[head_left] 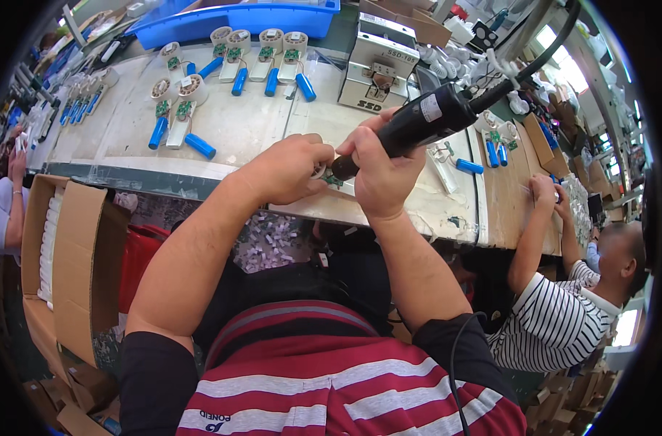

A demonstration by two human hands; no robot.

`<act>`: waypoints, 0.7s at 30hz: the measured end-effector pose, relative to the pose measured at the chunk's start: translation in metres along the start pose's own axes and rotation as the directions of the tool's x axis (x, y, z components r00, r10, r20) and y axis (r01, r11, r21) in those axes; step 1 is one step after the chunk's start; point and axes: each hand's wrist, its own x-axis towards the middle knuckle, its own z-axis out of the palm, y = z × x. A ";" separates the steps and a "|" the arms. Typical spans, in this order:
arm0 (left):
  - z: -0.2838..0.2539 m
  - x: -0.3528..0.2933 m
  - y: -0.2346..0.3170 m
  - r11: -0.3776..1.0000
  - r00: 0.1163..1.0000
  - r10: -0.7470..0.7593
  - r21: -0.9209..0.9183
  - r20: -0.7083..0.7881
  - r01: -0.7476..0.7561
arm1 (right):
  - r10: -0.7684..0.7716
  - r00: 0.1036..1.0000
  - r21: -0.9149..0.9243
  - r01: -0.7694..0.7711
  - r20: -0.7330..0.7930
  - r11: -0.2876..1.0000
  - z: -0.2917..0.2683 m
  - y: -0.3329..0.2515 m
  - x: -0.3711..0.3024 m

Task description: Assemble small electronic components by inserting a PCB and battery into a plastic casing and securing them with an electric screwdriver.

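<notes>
My right hand (383, 174) is wrapped round a black electric screwdriver (434, 118), its tip angled down to the left. Beside that tip, the closed fingers of my left hand (289, 171) hold a white round part (318, 172), mostly hidden by the fingers. A bit of green circuit board (334, 182) shows just under the screwdriver's nose. Farther back on the worktable (247, 120) lie several similar assemblies, each a white round-headed piece with a green board (291, 55) and a blue cylindrical battery (305, 87).
A white box-shaped machine (374, 62) stands behind my hands, with a blue bin (229, 23) at the back left. An open carton (76, 247) is left of me. At the right, a co-worker in a striped shirt (556, 320) works at the same table. The screwdriver's cable (545, 58) runs upward.
</notes>
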 end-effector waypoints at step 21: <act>0.005 0.004 -0.013 0.992 0.999 0.001 -0.127 0.052 0.005 | -0.129 0.991 -0.342 0.106 -0.044 0.933 0.024 0.016 0.002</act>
